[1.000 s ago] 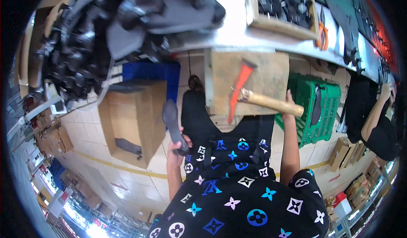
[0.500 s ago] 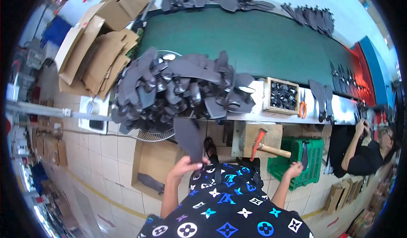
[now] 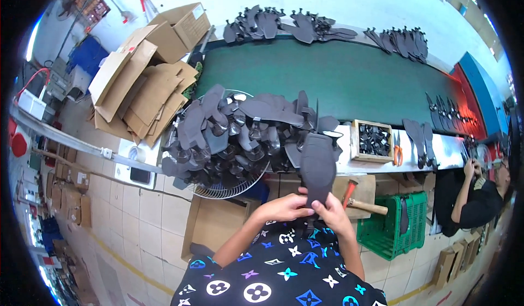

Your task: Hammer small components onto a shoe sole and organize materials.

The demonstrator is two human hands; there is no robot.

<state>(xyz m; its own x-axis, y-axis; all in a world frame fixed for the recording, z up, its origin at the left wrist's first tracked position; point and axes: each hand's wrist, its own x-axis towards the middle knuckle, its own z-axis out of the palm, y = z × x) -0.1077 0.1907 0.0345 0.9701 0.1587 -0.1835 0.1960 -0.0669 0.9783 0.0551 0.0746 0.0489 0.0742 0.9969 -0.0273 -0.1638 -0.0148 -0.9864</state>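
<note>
A dark grey shoe sole (image 3: 318,164) stands raised before my chest, its broad end up. My left hand (image 3: 290,207) grips its narrow lower end, fingers curled. From the other side my right hand (image 3: 333,214) is closed on that same end, thumb along its face. What sits under the fingers is hidden. Just beyond, a round wire basket (image 3: 245,187) is heaped with similar dark soles (image 3: 267,109), many with black heels. A red-headed hammer (image 3: 367,206) with a wooden handle rests on a wooden block (image 3: 364,189) right of my hands.
A green crate (image 3: 386,246) with a dark sole stands at right; a cardboard box (image 3: 221,210) at left. On the bench are a wooden box (image 3: 356,153) of small black parts and orange-handled pliers (image 3: 398,154). A green conveyor belt (image 3: 349,77) runs behind. A co-worker (image 3: 475,202) sits far right.
My right hand has come left from the green crate to the sole. My left hand has moved right, bringing the sole in front of me. The view has shifted a little.
</note>
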